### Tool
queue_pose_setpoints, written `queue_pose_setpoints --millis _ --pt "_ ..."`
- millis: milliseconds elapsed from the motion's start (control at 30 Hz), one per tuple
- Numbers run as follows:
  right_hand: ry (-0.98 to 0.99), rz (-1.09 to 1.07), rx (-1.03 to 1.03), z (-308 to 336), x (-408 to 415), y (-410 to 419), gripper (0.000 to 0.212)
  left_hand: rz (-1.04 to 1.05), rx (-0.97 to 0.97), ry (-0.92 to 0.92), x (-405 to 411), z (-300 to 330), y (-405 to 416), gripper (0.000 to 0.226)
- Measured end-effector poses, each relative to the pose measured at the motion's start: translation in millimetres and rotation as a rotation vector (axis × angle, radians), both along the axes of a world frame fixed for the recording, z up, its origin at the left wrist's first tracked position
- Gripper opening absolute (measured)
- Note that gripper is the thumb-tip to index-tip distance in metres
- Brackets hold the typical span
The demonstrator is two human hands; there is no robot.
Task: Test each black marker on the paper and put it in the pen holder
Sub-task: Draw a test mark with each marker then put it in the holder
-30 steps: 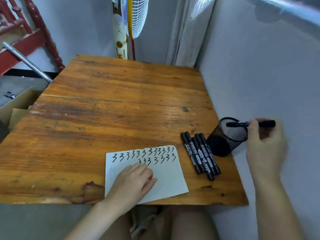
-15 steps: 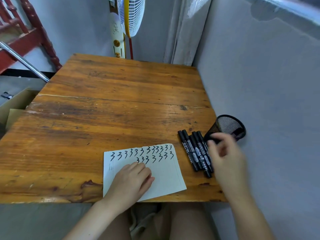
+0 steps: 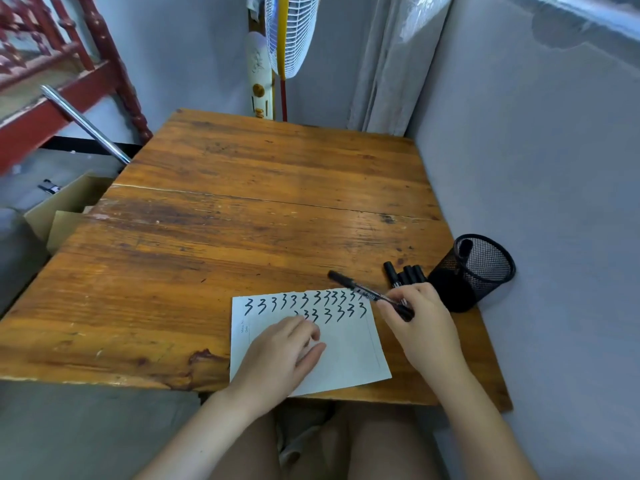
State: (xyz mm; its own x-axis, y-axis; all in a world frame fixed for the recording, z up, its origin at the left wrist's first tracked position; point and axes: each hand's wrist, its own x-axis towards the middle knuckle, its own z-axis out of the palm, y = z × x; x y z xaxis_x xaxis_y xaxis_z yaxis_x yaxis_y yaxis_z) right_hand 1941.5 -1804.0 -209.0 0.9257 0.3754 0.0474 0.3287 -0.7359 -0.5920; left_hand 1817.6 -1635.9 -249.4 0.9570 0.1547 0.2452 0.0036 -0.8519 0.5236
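Note:
A white sheet of paper [image 3: 349,355] with two rows of black "3" marks lies at the table's near edge. My left hand [image 3: 277,358] rests flat on it, fingers together, holding nothing. My right hand [image 3: 420,327] grips a black marker [image 3: 360,289] that points up-left over the paper's top right corner. A few more black markers [image 3: 405,273] lie side by side just beyond my right hand, partly hidden by it. The black mesh pen holder [image 3: 485,268] stands at the right edge with one marker inside.
The wooden table [image 3: 242,220] stands against a grey wall [image 3: 536,168] on its right. A standing fan [image 3: 287,39] and a curtain are behind the far edge. Cardboard boxes [image 3: 62,209] sit on the floor to the left, under a red wooden railing.
My right hand put one marker in the holder, reached to the row of markers, and now holds one over the paper. My left hand stayed on the paper.

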Motion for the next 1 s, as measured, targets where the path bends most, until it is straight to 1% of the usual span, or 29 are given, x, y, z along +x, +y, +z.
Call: queue_pose_setpoints --millis 67,100,133,167,200,267,300,333,367,433,467,500,533,567,633,667,700,733,767,800,833,867,933,967,1000 --pt "0.073 0.092 0.139 10.4 -13.1 4.5 0.007 0.12 -0.044 -0.111 -2.0 5.3 0.0 0.032" --pt "0.154 0.128 0.196 14.7 -19.2 7.4 0.002 0.156 -0.045 -0.17 -2.8 7.1 1.4 0.038" --pt "0.258 0.158 0.253 18.5 -24.0 10.5 0.003 0.164 -0.046 -0.183 -3.5 10.7 3.0 0.044" --pt "0.372 0.179 0.312 21.3 -27.9 13.2 0.005 0.156 -0.04 -0.16 -4.6 14.9 4.1 0.046" --pt "0.484 0.177 0.388 22.7 -30.6 16.7 0.007 0.14 -0.03 -0.121 -6.3 18.0 5.1 0.043" --pt "0.709 0.077 0.589 22.6 -34.8 26.0 0.014 0.099 0.003 -0.064 -11.9 18.7 7.5 0.034" --pt "0.796 0.019 0.676 22.1 -37.8 32.3 0.017 0.084 0.011 -0.042 -14.8 18.3 7.8 0.032" --pt "0.838 -0.002 0.716 20.9 -41.6 39.0 0.019 0.074 0.02 -0.015 -17.8 17.4 7.8 0.031" --pt "0.83 0.035 0.683 18.6 -45.4 45.8 0.023 0.065 0.043 0.013 -20.4 16.5 8.2 0.03" --pt "0.753 0.201 0.518 11.8 -52.3 57.4 0.034 0.066 0.097 0.045 -22.6 17.7 9.4 0.031" --pt "0.719 0.264 0.456 9.6 -54.0 62.1 0.039 0.077 0.088 0.063 -22.8 19.4 10.0 0.031" --pt "0.708 0.292 0.436 8.4 -53.7 65.6 0.042 0.082 0.026 0.1 -22.4 20.2 10.5 0.03" --pt "0.726 0.297 0.448 7.9 -52.1 68.0 0.043 0.06 -0.113 0.169 -21.0 22.9 10.5 0.032" --pt "0.756 0.298 0.482 8.5 -50.4 69.7 0.043 0.015 -0.314 0.261 -18.6 26.5 10.6 0.038" --pt "0.826 0.32 0.6 10.8 -46.0 72.7 0.04 -0.077 -0.829 0.385 -16.1 35.6 14.9 0.047" --pt "0.842 0.354 0.655 12.6 -43.2 74.0 0.037 -0.121 -1.072 0.431 -15.3 37.8 18.6 0.048" --pt "0.838 0.391 0.695 13.9 -40.2 75.7 0.034 -0.164 -1.273 0.463 -14.0 40.2 22.0 0.045" --pt "0.82 0.412 0.716 15.0 -38.0 78.0 0.032 -0.186 -1.411 0.478 -12.5 44.9 24.8 0.043" --pt "0.794 0.415 0.724 14.9 -36.4 80.9 0.031 -0.187 -1.457 0.49 -10.5 49.5 27.5 0.042" --pt "0.765 0.394 0.728 14.3 -36.3 84.0 0.031 -0.157 -1.393 0.484 -7.5 51.6 28.4 0.042" --pt "0.74 0.346 0.737 12.2 -36.9 87.4 0.032 -0.098 -1.195 0.454 -3.7 52.7 27.9 0.04" --pt "0.722 0.259 0.75 8.3 -37.1 90.1 0.033 -0.033 -0.879 0.408 -0.6 52.2 28.0 0.038" --pt "0.7 -0.019 0.784 0.4 -31.4 88.4 0.034 0.04 -0.075 0.309 -2.5 42.9 29.9 0.035" --pt "0.669 -0.145 0.803 -2.5 -24.8 83.3 0.035 0.084 0.166 0.239 -8.1 36.1 32.4 0.036" --pt "0.638 -0.207 0.819 -4.4 -18.3 77.4 0.037 0.098 0.218 0.213 -16.6 32.3 34.5 0.038"
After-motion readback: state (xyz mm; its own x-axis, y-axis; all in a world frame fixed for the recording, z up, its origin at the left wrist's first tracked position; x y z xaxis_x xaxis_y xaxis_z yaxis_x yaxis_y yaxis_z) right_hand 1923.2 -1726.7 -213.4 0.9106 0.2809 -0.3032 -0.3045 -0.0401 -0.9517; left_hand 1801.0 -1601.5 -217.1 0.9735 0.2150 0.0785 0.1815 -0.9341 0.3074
